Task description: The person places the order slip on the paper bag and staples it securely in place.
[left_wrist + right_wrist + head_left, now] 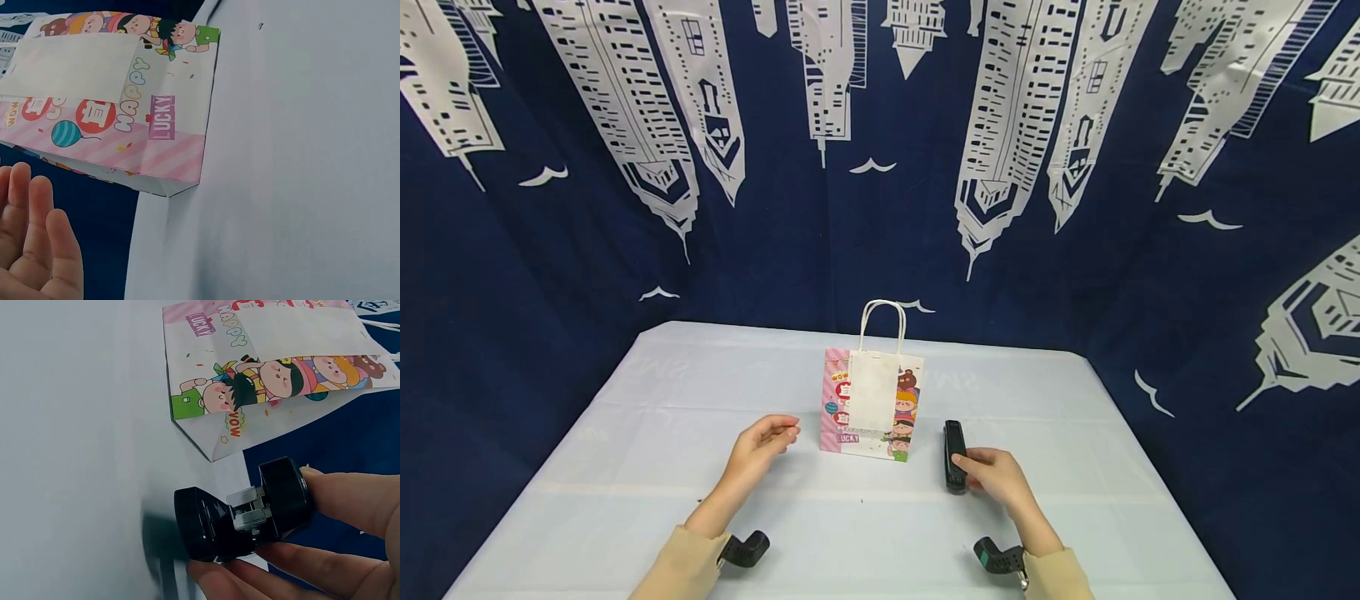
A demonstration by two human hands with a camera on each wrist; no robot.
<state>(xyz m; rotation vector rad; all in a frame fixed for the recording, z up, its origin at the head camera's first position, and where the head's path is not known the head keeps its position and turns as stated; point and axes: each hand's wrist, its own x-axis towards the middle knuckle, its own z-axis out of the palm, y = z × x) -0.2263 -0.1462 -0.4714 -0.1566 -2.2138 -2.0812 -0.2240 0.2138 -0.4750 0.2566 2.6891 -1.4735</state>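
Observation:
A black stapler is gripped by my right hand, thumb on one side and fingers on the other. In the right wrist view the stapler shows its metal front end, with a shadow on the table beside it. To its left stands an upright paper gift bag with white handles, pink stripes, cartoon children and a blank white sheet on its front. My left hand is left of the bag, apart from it, fingers loosely extended and holding nothing. In the left wrist view its fingers show below the bag.
The table has a white cloth. Behind it hangs a dark blue curtain printed with white buildings and birds. Black wrist cameras sit on both wrists, the left one and the right one.

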